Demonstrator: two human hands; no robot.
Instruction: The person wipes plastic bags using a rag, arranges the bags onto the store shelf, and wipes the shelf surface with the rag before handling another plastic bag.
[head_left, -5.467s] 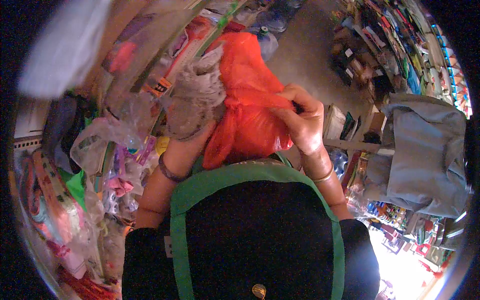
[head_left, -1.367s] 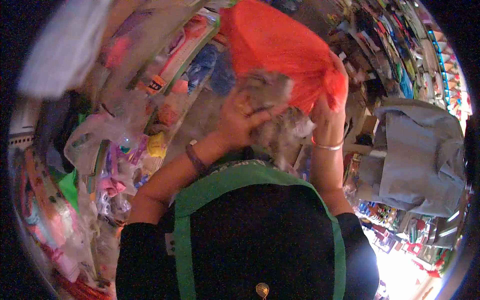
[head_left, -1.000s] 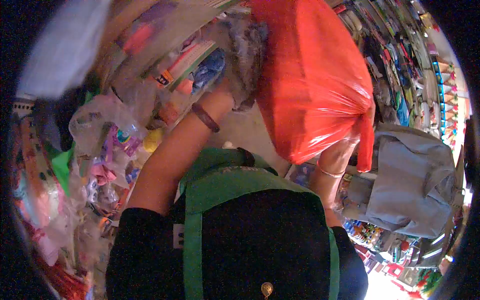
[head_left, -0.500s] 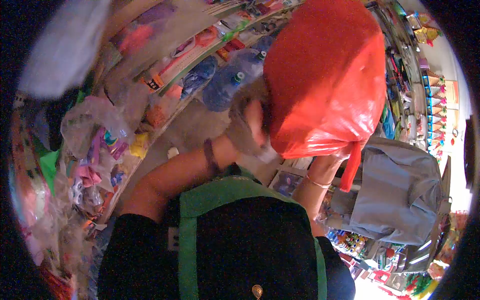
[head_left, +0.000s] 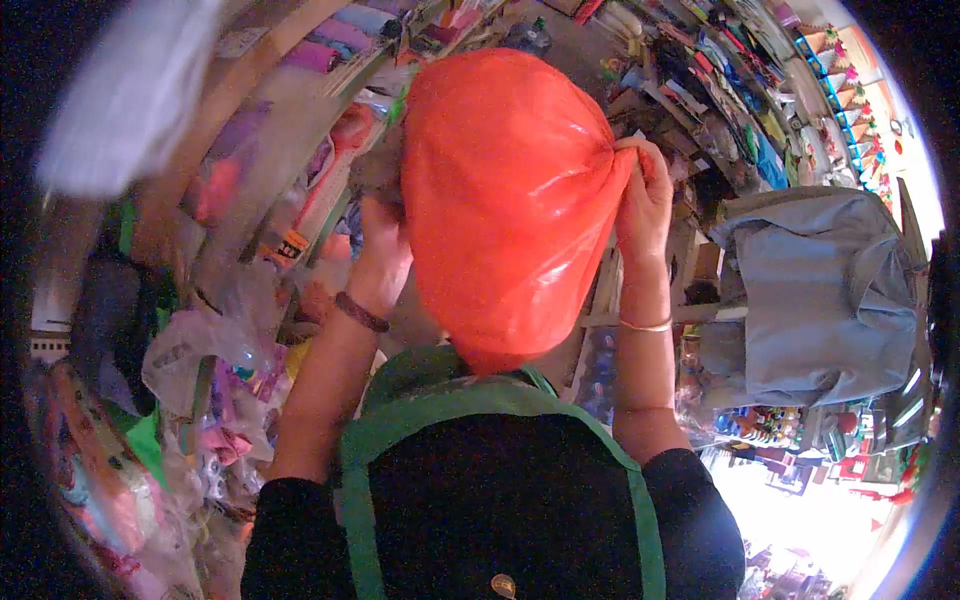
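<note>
A large, full red plastic bag point(head_left: 510, 200) hangs in front of my chest, held up between my two arms. On its right side my right hand point(head_left: 645, 190) pinches the gathered, creased plastic, with the fingers closed. My left hand point(head_left: 382, 240) is at the bag's left side, its wrist in a dark bracelet point(head_left: 362, 312). The fingers of that hand are partly hidden by the bag and a dark, blurred patch. A green apron point(head_left: 480, 400) covers my black shirt below the bag.
Shelves of packaged goods point(head_left: 330, 190) run along the left, with clear plastic bags point(head_left: 195, 365) lower down. A grey cloth point(head_left: 825, 300) hangs at the right. More stocked shelves point(head_left: 740, 90) stand at the upper right, and a white blurred shape point(head_left: 130, 100) is upper left.
The red bag has moved left and down. My right hand has come from beneath it to its gathered right side, and my left hand has shifted left. The view has turned.
</note>
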